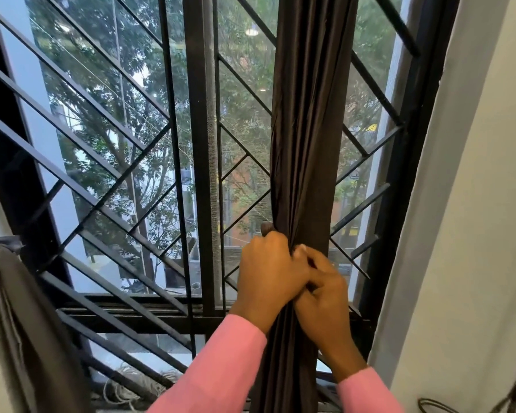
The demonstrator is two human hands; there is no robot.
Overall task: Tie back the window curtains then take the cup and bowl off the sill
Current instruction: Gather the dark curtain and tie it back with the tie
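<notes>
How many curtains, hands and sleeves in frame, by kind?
Dark brown curtain, bunched, gripped by left hand and right hand: 1
Grey curtain, already tied, at left edge: 1
Hands: 2
Pink sleeves: 2
Total: 6

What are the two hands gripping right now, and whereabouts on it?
Both the left hand and the right hand clasp the dark brown curtain, bunched into a column, at its lower-middle part, just above the sill.
</notes>
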